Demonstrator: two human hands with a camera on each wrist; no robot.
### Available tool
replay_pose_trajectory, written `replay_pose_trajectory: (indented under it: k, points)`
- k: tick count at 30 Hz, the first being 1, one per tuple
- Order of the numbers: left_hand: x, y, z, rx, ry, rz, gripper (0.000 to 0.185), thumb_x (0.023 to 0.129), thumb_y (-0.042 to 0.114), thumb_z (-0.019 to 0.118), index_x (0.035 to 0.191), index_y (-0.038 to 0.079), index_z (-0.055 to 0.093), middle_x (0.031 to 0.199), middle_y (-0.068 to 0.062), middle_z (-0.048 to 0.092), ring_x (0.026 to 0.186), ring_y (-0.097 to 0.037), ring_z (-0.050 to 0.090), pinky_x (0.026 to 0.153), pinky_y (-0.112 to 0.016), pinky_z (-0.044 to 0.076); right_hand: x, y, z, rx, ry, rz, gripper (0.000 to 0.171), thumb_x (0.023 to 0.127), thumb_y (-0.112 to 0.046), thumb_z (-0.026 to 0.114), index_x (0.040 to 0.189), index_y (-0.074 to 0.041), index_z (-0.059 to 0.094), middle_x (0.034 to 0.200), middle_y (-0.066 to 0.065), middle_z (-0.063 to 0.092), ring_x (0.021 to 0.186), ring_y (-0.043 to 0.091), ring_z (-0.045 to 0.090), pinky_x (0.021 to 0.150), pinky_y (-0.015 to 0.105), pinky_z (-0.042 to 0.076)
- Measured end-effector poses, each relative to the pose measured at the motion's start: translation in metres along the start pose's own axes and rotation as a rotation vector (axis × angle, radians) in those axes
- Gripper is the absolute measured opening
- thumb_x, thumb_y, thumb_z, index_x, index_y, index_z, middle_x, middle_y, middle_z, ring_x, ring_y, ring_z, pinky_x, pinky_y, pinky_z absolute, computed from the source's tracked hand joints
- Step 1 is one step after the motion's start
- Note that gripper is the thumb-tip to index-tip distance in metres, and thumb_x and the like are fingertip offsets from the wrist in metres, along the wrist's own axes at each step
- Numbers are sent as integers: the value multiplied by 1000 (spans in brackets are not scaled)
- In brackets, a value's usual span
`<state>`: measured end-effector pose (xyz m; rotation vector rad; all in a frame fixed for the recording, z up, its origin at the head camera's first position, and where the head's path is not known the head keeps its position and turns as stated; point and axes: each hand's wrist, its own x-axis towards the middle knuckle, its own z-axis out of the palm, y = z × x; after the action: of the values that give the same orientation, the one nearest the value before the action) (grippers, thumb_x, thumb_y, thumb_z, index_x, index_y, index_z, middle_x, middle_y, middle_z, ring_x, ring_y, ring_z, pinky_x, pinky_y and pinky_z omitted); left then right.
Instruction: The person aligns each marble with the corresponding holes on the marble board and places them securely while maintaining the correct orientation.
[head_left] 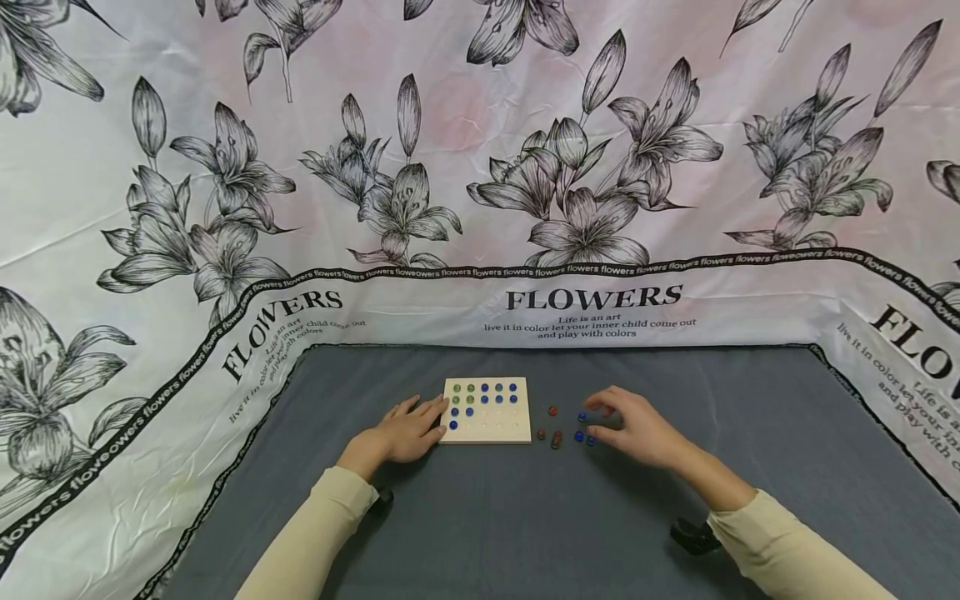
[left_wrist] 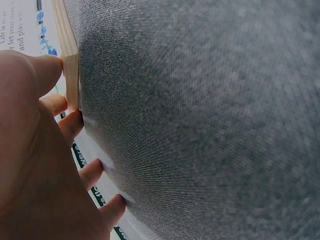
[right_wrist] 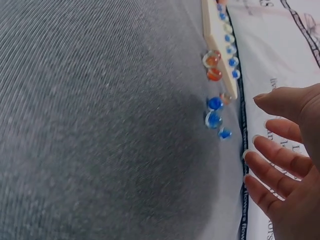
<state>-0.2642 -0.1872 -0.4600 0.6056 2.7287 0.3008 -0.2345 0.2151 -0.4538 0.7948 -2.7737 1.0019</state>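
Bench (head_left: 525,517): lying under grey cloth.
Backdrop (head_left: 480,167): flower-printed sheet hanging behind.
Left hand (head_left: 408,429): grip relaxed, touching wooden board (head_left: 486,409).
Right hand (head_left: 637,427): grip loose, hovering by blue marbles (head_left: 583,427).

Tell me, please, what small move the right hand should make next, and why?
Probably lower the right hand and pinch one of the loose blue marbles just below its fingertips. That hand holds nothing, the wooden board has unfilled holes, and the left hand already rests against the board's edge.

Blue marbles (head_left: 582,435), grey cloth (head_left: 525,517), pale wooden board (head_left: 491,427).
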Motion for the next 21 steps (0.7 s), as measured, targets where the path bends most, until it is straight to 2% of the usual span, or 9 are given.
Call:
replay_pose_trajectory:
  k: [8,14,21]
  points:
    - [0,0,0,-7,2,-2,57,112,38,38,165,19,27,170,-3,23,156,-40,14,123,-62,14,-3,9,1,-8,-14,25,31,91,-10,78,119,-1,70,113,12,69,94,25,64,75,39,54]
    - [1,1,-1,-10,-3,-4,58,112,38,39,165,18,26,170,-3,22,156,-40,14,123,-63,14,-5,15,6,50,-40,56,28,90,-13,80,115,-3,71,108,9,71,87,18,65,68,30,52]
    - [-1,2,-2,-10,-5,-5,58,112,37,39,165,17,26,170,-4,22,156,-41,14,123,-63,14,-8,17,10,109,-75,83,31,91,-16,79,117,-2,71,110,9,71,88,14,65,68,28,53]
